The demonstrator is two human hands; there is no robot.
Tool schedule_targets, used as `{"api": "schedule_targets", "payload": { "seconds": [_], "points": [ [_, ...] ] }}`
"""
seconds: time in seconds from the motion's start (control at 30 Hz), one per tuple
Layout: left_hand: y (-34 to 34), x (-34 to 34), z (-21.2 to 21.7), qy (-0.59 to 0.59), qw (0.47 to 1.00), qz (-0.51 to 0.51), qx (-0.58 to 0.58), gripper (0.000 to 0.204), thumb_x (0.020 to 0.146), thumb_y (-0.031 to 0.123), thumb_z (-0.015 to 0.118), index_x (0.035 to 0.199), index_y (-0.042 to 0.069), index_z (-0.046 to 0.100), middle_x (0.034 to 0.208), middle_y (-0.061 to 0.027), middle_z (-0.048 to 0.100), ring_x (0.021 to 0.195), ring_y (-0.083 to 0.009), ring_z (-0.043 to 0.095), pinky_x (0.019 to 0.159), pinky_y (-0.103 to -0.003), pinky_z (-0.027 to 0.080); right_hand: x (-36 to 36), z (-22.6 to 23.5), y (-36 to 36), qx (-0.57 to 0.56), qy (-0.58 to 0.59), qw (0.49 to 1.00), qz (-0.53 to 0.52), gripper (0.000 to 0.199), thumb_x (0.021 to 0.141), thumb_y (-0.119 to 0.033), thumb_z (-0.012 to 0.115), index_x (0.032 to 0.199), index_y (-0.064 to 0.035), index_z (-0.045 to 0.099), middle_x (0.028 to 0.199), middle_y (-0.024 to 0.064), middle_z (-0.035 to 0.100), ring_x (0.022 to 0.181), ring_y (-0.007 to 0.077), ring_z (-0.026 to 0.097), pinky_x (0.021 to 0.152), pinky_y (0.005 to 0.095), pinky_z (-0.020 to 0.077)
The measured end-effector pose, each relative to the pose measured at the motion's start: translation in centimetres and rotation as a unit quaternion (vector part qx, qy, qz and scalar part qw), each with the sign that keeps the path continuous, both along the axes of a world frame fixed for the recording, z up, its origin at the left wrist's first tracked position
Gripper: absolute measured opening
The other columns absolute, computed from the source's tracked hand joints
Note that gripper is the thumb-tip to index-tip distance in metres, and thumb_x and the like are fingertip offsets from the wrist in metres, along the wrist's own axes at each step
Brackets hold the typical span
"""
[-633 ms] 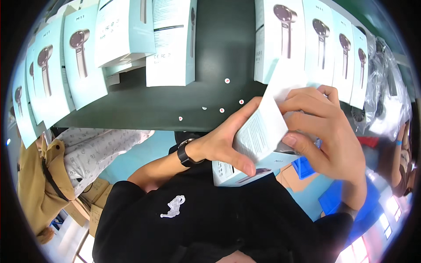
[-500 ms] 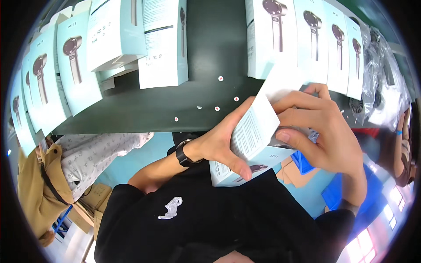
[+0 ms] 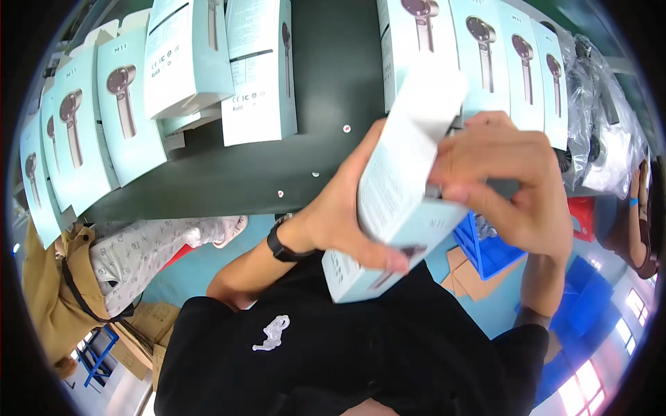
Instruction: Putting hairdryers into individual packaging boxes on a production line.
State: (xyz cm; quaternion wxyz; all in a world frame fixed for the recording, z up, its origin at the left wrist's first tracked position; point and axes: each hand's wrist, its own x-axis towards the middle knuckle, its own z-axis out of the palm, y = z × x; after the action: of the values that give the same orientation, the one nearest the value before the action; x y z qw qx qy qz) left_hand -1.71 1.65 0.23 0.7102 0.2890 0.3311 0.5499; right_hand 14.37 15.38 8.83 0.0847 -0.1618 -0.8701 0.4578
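A light blue and white carton (image 3: 406, 201) printed with a handheld fan is tilted in front of my chest, its flap raised at the upper end. My left hand (image 3: 343, 222) is closed around its side, thumb across the printed front. At the carton's open end, my right hand (image 3: 510, 184) has its thumb and fingers bent together at the mouth. Motion blurs those fingertips, and whatever they pinch is hidden. The carton's inside cannot be seen.
Similar cartons stand on the dark table (image 3: 326, 83), left (image 3: 76, 132) and right (image 3: 482, 55). Clear plastic bags (image 3: 603, 104) lie far right. Small round stickers (image 3: 347, 129) dot the tabletop. A blue crate (image 3: 485, 249) sits below the right side. Another person's patterned clothing (image 3: 149, 256) shows at left.
My right hand has shifted slightly up at the carton's mouth, its fingers drawn closer together. The carton has moved a little left and stands a bit steeper, still in my left hand.
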Motion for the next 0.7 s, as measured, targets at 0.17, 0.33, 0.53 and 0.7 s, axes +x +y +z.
{"api": "schedule_targets", "payload": {
  "seconds": [0.17, 0.33, 0.53, 0.7],
  "points": [
    [-0.4, 0.2, 0.2, -0.028, 0.997, 0.004, -0.070, 0.116, 0.053, 0.026, 0.086, 0.144, 0.002, 0.018, 0.127, -0.0099, 0.041, 0.120, -0.0203, 0.038, 0.103, -0.032, 0.030, -0.3, 0.6, -0.5, 0.186, -0.027, 0.981, -0.035, 0.005, 0.074, -0.006, 0.070, 0.078, -0.0049, 0.071, 0.075, 0.0056, 0.068, 0.083, 0.0225, 0.066, 0.091, 0.0374, 0.0368],
    [-0.6, 0.1, 1.4, -0.023, 0.997, 0.014, -0.078, 0.116, 0.053, 0.023, 0.087, 0.144, 0.001, 0.017, 0.127, -0.0087, 0.042, 0.119, -0.0196, 0.040, 0.102, -0.031, 0.031, -0.9, 0.0, -0.7, 0.269, 0.028, 0.948, -0.167, 0.006, 0.076, -0.003, 0.066, 0.082, -0.0020, 0.067, 0.079, 0.0066, 0.067, 0.080, 0.0208, 0.065, 0.084, 0.0319, 0.0426],
    [-0.5, -1.5, 3.2, -0.157, 0.979, -0.032, -0.129, 0.100, 0.063, 0.023, 0.081, 0.143, 0.003, 0.024, 0.122, -0.0117, 0.050, 0.112, -0.0198, 0.050, 0.097, -0.031, 0.040, -1.3, 0.5, 0.4, -0.013, 0.060, 0.998, 0.001, 0.019, 0.086, -0.008, 0.056, 0.102, 0.0018, 0.060, 0.105, 0.0124, 0.061, 0.090, 0.0219, 0.061, 0.083, 0.0314, 0.0464],
    [-0.7, -2.9, 8.3, -0.292, 0.927, -0.007, -0.235, 0.069, 0.083, 0.040, 0.062, 0.129, -0.007, 0.041, 0.117, -0.0172, 0.057, 0.098, -0.0229, 0.061, 0.079, -0.030, 0.052, -3.3, 1.3, 1.8, -0.173, 0.078, 0.981, -0.027, 0.037, 0.092, -0.027, 0.050, 0.115, 0.0018, 0.056, 0.109, 0.0144, 0.060, 0.099, 0.0236, 0.062, 0.088, 0.0341, 0.0473]
  ]
}}
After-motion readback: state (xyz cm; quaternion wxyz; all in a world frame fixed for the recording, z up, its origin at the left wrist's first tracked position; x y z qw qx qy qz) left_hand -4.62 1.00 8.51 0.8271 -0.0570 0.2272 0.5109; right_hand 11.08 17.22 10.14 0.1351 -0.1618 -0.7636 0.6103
